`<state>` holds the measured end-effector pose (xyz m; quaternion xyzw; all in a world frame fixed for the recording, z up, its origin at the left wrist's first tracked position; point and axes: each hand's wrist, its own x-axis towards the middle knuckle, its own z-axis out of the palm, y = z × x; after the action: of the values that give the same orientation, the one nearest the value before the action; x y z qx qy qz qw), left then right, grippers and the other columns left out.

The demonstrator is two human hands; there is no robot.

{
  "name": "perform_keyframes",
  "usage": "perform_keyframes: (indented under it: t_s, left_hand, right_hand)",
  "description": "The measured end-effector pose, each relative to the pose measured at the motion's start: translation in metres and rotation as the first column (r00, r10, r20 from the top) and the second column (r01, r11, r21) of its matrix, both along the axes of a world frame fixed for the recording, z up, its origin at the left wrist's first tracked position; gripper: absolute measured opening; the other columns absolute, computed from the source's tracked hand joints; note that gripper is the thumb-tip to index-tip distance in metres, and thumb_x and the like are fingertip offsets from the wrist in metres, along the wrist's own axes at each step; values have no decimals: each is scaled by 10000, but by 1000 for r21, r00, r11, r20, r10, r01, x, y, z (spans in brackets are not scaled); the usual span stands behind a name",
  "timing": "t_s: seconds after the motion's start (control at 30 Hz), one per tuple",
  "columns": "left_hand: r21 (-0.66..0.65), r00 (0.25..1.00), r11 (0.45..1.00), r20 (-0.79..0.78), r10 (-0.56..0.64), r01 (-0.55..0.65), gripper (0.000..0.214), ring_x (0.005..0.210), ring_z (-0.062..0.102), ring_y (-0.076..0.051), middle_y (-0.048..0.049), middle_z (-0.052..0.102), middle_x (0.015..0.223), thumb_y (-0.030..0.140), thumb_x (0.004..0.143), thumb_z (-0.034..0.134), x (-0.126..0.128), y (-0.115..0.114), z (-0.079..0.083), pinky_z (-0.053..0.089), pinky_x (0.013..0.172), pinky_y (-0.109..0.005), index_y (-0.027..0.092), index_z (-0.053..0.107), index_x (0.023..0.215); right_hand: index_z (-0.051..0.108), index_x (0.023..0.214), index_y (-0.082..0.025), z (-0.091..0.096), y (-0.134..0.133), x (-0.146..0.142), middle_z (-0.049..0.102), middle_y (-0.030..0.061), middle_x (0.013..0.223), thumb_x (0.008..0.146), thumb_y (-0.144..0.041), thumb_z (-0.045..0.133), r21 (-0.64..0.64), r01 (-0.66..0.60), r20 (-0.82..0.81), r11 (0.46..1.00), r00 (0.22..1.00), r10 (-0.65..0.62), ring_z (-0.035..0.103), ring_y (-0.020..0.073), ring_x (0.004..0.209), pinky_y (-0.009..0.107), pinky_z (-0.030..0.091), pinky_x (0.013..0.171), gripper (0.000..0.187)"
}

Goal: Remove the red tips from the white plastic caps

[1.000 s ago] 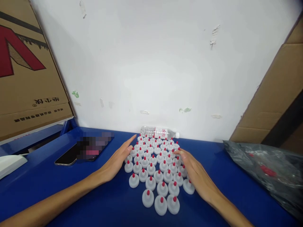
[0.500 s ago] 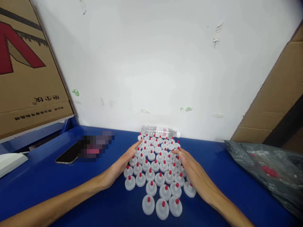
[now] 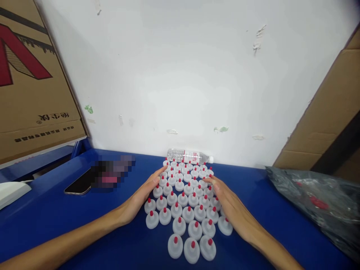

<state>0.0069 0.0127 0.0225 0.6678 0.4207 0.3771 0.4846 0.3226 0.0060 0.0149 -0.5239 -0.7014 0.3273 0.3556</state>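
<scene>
Many round translucent white caps with red tips stand upright in close rows on the blue table. My left hand lies along the left side of the group, fingers stretched out towards the wall, beside or touching the outer caps. On the right side my right hand does the same, its fingers extended and hiding some caps underneath and behind it. Neither hand grips anything. A clear plastic bottle with a white cap and a red-and-white label lies on its side behind the back row.
At the left lie a phone and a white object with a cable. A printed cardboard box stands behind them. At the right sit a dark plastic bag holding something red, and another cardboard piece. A white wall closes the back.
Some front and left caps have shifted slightly nearer to me and to the left. Both hands stay along the sides of the group, almost still. The view has moved a little.
</scene>
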Motion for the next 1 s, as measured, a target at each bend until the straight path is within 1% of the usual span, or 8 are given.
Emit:
perform_keyframes:
  t_s: [0.1, 0.2, 0.3, 0.43, 0.57, 0.77, 1.0]
  left_hand:
    - [0, 1000, 1000, 21, -9, 9, 633, 1622, 193, -246, 32, 216, 1754, 606, 1104, 260, -1, 2, -3, 201, 1341, -451, 317, 293, 1666]
    - [-7, 1000, 1000, 12, -3, 3, 609, 1628, 169, -243, 51, 211, 1755, 601, 1108, 283, -2, 3, -4, 172, 1347, -455, 341, 313, 1658]
    - [-1, 1000, 1000, 14, -1, 1, 601, 1636, 128, -257, 60, 197, 1759, 608, 1105, 308, -4, 5, -7, 121, 1348, -487, 359, 327, 1652]
    - [-6, 999, 1000, 38, -17, 17, 589, 1632, 148, -276, 56, 228, 1753, 615, 1101, 324, -6, 6, -9, 107, 1343, -503, 384, 340, 1643]
    - [-15, 999, 1000, 48, -26, 26, 574, 1628, 163, -278, 68, 254, 1745, 616, 1100, 328, -7, 6, -7, 107, 1342, -491, 401, 361, 1631]
    - [-17, 1000, 1000, 30, -6, 7, 585, 1624, 180, -291, 49, 286, 1737, 630, 1088, 348, -5, 4, -4, 131, 1337, -484, 378, 411, 1612]
    - [-33, 997, 999, -69, 33, -35, 624, 1606, 226, -348, 24, 341, 1714, 682, 1054, 394, -3, -1, 7, 103, 1320, -568, 391, 424, 1606]
  right_hand:
    - [586, 1482, -283, -2, 1, 1, 473, 17, 1629, 1049, -695, 284, -2, 1, -8, 1000, 1000, -1, 335, 236, 1560, 483, 149, 1316, 670]
    - [586, 1485, -271, -2, 1, 2, 471, 24, 1630, 1043, -713, 273, -15, 0, -4, 1000, 1000, 0, 334, 250, 1559, 492, 149, 1316, 699]
    - [580, 1492, -268, -1, 1, 2, 474, 31, 1628, 1039, -730, 265, -16, -7, 4, 1000, 1000, 7, 349, 251, 1551, 486, 160, 1315, 719]
    - [586, 1486, -293, -1, 1, 3, 503, 28, 1606, 1044, -724, 262, 12, -21, 8, 1000, 1000, 20, 387, 253, 1531, 482, 195, 1308, 697]
    - [604, 1469, -313, -3, 2, 3, 521, 17, 1592, 1048, -706, 278, 15, -6, -3, 1000, 1000, 6, 397, 261, 1527, 502, 201, 1304, 662]
    - [614, 1456, -305, -3, 2, 3, 538, 26, 1578, 1048, -704, 276, 28, -10, -1, 1000, 1000, 10, 412, 255, 1518, 502, 208, 1301, 664]
    - [641, 1423, -305, -1, 1, 5, 599, 35, 1520, 1053, -689, 292, 54, -6, -4, 999, 1000, 6, 478, 264, 1474, 491, 283, 1274, 638]
